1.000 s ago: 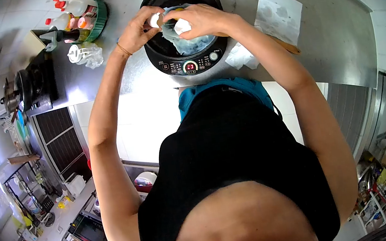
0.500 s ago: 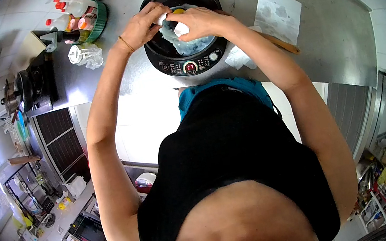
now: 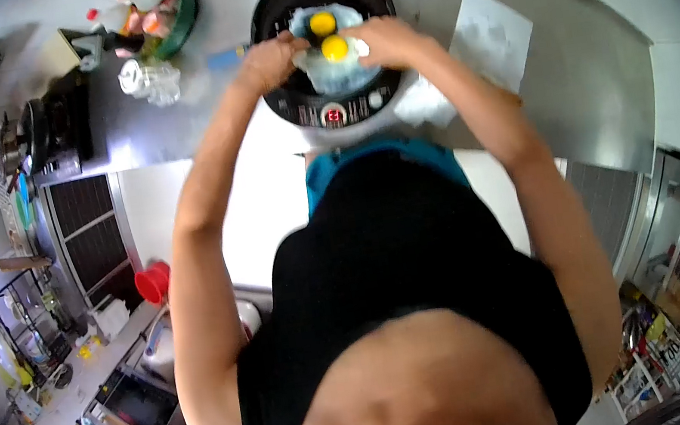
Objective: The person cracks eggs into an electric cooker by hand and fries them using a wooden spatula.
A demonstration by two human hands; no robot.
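Note:
Two egg yolks, the far yolk [image 3: 322, 24] and the near yolk [image 3: 334, 48], sit in spread egg white [image 3: 341, 77] inside a black electric griddle [image 3: 282, 99] with its lid raised. My left hand [image 3: 271, 59] is over the griddle's left side, fingers closed on an eggshell half that is mostly hidden. On the right, my right hand [image 3: 392, 40] pinches another white eggshell half [image 3: 361, 48] beside the near yolk. Both hands are slightly blurred.
A green basket [image 3: 182, 30] of bottles stands at the back left, with a clear plastic bag [image 3: 156, 82] in front. A paper sheet [image 3: 493, 34] and crumpled white paper [image 3: 426, 103] lie right of the griddle. A stove pan [image 3: 36, 133] is far left.
My hands have drawn apart with the shell halves. A second yolk now shows in the griddle, nearer to me than the first. The view has shifted slightly.

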